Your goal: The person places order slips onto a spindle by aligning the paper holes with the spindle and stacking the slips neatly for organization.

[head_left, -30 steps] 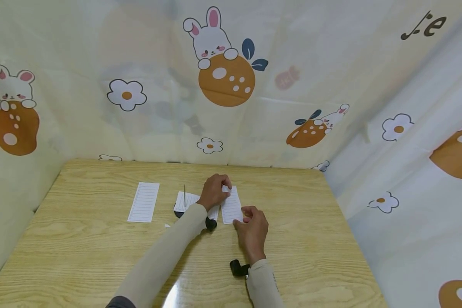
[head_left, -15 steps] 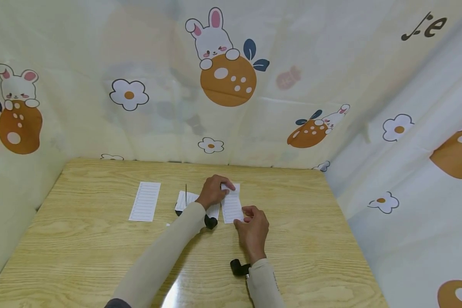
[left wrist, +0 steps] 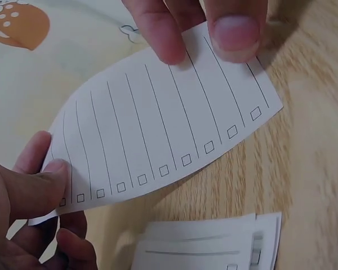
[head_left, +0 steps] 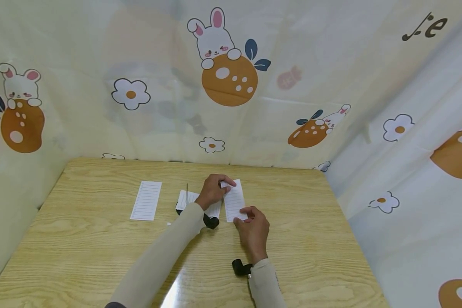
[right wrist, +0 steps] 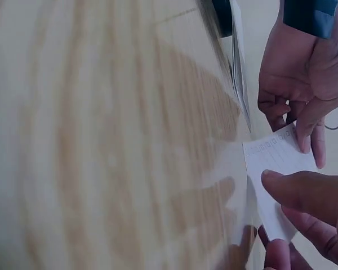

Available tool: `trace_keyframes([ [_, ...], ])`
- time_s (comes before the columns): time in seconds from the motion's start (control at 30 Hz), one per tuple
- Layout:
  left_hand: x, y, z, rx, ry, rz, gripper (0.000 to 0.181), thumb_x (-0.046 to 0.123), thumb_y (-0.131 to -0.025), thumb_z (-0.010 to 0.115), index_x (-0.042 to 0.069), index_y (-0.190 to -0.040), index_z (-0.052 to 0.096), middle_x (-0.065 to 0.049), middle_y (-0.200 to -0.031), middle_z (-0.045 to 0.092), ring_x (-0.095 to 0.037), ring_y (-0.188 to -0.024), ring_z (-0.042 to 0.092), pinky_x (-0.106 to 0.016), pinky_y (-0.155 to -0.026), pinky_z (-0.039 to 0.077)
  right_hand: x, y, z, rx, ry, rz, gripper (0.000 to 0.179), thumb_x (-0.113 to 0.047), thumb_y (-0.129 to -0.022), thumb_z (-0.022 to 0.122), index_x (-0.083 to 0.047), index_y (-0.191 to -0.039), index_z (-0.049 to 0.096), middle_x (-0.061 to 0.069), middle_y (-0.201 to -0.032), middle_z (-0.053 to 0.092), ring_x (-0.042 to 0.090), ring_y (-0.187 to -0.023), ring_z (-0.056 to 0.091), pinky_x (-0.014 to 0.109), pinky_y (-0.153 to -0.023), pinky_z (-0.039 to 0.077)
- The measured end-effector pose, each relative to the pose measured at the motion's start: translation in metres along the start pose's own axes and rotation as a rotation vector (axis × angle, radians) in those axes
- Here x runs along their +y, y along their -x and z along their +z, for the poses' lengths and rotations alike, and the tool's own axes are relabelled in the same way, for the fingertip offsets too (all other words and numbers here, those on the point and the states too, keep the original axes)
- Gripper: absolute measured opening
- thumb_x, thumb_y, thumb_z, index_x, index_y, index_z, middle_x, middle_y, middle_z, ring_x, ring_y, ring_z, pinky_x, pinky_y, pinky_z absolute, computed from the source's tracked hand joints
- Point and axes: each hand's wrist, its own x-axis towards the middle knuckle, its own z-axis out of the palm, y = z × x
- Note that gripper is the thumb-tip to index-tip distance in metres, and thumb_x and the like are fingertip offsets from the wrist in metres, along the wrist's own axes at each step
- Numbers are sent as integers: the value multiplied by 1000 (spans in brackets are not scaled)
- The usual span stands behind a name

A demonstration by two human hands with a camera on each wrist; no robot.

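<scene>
A white lined slip of paper (head_left: 235, 203) with small checkboxes along one edge is held between both hands, bowed upward in the left wrist view. My left hand (head_left: 212, 191) pinches its far end; in the left wrist view the thumb (left wrist: 53, 179) lies on top, with other fingers beneath. At the near end, my right hand (head_left: 254, 231) grips the slip, its thumb (right wrist: 287, 188) over the face in the right wrist view. Left of the slip, a stack of similar paper slips (head_left: 214, 210) sits on a black base, with a thin upright rod (head_left: 187, 194), partly hidden by the left arm.
Another lined slip (head_left: 146, 201) lies flat at the left on the wood-grain table (head_left: 300, 239). A small white scrap (head_left: 169, 223) lies beside the left forearm. Behind the table hangs a curtain (head_left: 158, 128) printed with rabbits. Black devices are worn on both wrists.
The slip's far end has shifted slightly away and to the right, together with the left hand's fingertips. The right hand keeps nearly the same place. The head view has turned slightly.
</scene>
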Motion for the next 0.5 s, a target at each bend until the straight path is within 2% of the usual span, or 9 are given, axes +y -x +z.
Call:
trace_keyframes([
  [0.27, 1, 4, -1, 38, 66, 7, 20, 3, -90, 70, 21, -95, 79, 2, -108, 72, -16, -77, 49, -27, -65, 38, 2, 1, 4, 2, -34, 17, 19, -18, -75, 85, -27, -90, 77, -2, -70, 70, 10, -63, 65, 30, -56, 49],
  [0.5, 4, 8, -3, 45, 128, -11, 19, 6, -90, 71, 22, -98, 78, 6, -108, 71, -16, -76, 50, -27, -63, 40, 2, -1, -1, 66, -115, -7, 12, -17, -81, 81, -27, -88, 78, 1, -65, 64, 15, -60, 60, 29, -53, 45],
])
